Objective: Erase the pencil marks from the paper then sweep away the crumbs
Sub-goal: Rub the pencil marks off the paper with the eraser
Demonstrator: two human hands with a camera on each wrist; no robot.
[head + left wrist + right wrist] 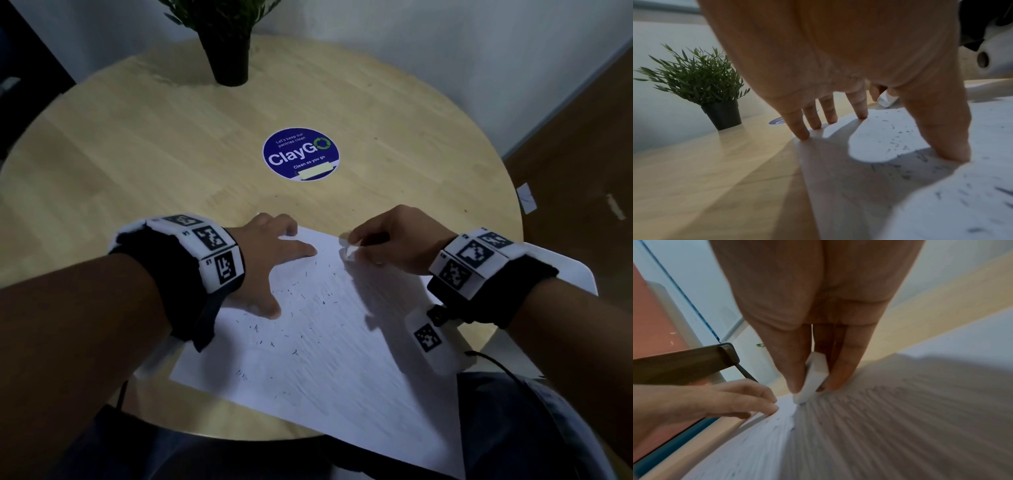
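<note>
A white sheet of paper (329, 359) lies on the round wooden table (154, 164), covered with faint pencil strokes and dark eraser crumbs (294, 351). My left hand (274, 260) presses flat on the paper's far left corner, fingers spread and straight (803, 131). My right hand (387, 240) pinches a white eraser (347, 250) between thumb and fingers, its lower end touching the paper (812, 386) near the far edge. The same eraser (887, 99) shows beyond my left fingers. Pencil lines (900, 410) run under the right hand.
A potted green plant (229, 44) stands at the table's far side. A round blue ClayGo sticker (300, 155) sits mid-table. The paper's near corner overhangs the table edge above my lap. A white chair (561, 270) shows at the right.
</note>
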